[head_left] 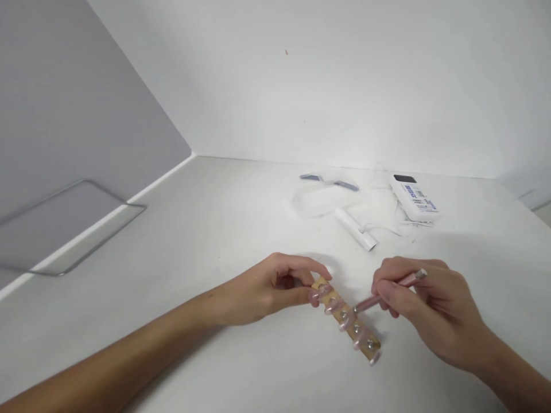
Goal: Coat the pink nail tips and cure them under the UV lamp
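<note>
Left forearm (142, 348) lies nearest the camera, running toward two o'clock; the left hand (267, 292) pinches the strip (351, 322) at its eleven-o'clock end and is the nearer hand. Strip's long axis runs eleven to five. Right hand (437, 310) grasps the pen (368, 303); the strip lies at its nine o'clock, pen tip at mid-strip, contact unconfirmed.

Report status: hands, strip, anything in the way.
Left hand pinching far end of strip. Right hand holding pen, tip at strip's middle. White tube beyond, off both hands.

Bare left hand (267, 289) and right hand (443, 315), slender bare forearms (146, 344)
</note>
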{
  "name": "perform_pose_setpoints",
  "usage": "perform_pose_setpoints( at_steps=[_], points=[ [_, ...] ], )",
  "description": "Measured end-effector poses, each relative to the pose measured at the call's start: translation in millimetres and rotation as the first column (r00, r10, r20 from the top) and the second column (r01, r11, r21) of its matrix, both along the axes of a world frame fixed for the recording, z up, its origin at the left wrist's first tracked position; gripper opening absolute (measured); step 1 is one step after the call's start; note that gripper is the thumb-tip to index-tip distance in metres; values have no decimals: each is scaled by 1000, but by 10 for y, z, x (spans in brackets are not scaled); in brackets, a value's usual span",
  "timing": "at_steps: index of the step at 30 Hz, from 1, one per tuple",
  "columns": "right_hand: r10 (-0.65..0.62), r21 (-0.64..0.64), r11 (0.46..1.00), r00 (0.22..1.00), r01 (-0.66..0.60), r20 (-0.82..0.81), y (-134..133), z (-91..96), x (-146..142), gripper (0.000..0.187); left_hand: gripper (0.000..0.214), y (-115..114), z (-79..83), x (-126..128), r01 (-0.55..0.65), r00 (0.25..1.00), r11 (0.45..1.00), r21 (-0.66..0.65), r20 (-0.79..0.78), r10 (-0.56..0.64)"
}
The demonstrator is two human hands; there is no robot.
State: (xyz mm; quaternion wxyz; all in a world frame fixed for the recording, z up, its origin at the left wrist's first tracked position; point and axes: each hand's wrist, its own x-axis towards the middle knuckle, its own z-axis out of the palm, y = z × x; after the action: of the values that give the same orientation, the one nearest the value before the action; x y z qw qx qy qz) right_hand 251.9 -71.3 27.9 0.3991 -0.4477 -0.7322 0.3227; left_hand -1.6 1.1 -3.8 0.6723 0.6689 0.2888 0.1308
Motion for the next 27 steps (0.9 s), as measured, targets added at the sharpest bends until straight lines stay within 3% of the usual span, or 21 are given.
perform_pose_setpoints(
  at_steps=[27],
  points=[
    [10, -6, 1000, 1000, -10, 12, -5, 33, -10, 25, 24, 16, 14, 19, -5, 1000, 1000, -2, -4, 5]
  ],
)
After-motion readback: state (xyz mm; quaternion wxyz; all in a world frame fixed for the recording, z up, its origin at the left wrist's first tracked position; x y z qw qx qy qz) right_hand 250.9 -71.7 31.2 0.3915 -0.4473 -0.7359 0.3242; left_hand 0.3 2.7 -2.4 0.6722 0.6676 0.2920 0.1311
